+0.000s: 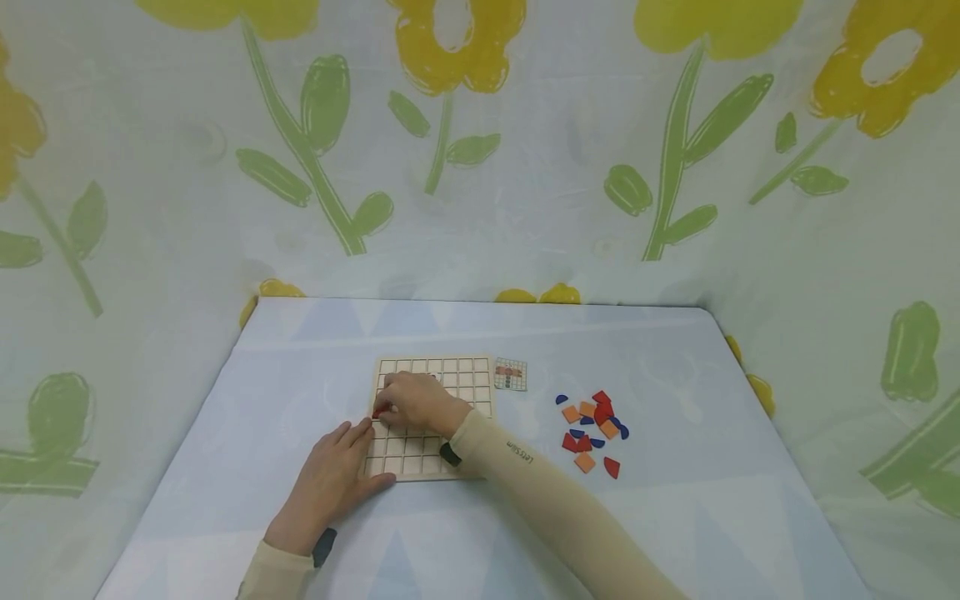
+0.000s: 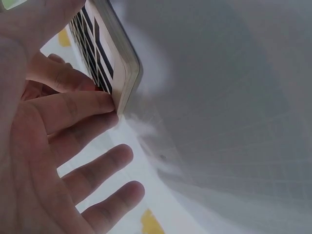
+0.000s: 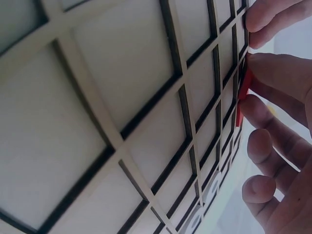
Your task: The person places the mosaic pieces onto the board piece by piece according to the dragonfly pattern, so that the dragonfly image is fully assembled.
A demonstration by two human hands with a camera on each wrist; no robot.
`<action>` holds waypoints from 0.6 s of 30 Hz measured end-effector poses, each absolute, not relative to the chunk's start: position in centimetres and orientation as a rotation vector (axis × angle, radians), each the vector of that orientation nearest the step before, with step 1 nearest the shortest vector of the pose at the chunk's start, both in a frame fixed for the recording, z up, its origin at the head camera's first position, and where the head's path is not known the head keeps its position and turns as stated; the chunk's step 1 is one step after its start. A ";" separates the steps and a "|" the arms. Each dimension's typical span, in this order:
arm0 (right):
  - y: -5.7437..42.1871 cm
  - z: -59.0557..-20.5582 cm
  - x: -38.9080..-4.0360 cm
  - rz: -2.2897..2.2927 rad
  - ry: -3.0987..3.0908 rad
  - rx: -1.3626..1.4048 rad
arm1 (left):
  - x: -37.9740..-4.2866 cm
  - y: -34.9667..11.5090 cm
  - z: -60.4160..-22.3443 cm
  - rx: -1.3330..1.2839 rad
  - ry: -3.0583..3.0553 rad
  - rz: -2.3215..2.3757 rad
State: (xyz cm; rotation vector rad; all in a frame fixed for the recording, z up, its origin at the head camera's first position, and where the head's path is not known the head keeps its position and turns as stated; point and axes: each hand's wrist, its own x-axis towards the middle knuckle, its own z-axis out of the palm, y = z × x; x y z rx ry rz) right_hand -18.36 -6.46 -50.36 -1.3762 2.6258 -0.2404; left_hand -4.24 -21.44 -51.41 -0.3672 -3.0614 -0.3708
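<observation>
A wooden grid board [image 1: 431, 477] lies on the table. My right hand [image 1: 420, 402] reaches over its left side and pinches a flat red piece [image 3: 245, 85] between thumb and fingertips, at the grid's left column. Whether the red there is one piece or two, I cannot tell. The left hand [image 1: 333, 471] lies at the board's left edge, fingers extended, fingertips touching the rim; in the left wrist view its fingers [image 2: 73, 109] are straight and spread. Pale rounded pieces with grey spots [image 3: 212, 189] sit in far cells, partly hidden by my right hand in the head view.
A small pattern card [image 1: 511, 374] lies beside the board's upper right corner. Right of it are scattered red quarter-circles [image 1: 612, 467], orange squares [image 1: 584, 462] and blue half-circles [image 1: 561, 400], some overlapping. Flower-printed cloth [image 1: 495, 225] hangs behind the table.
</observation>
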 end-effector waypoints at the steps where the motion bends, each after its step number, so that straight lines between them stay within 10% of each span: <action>1: -6.5 -50.4 -18.3 -0.230 2.626 -1.385 | -4.3 -21.4 -51.4 -0.367 -3.064 -0.367; 18: -6.5 -50.3 -18.2 -0.233 2.659 -1.433 | -4.3 -21.4 -51.6 -0.369 -3.060 -0.342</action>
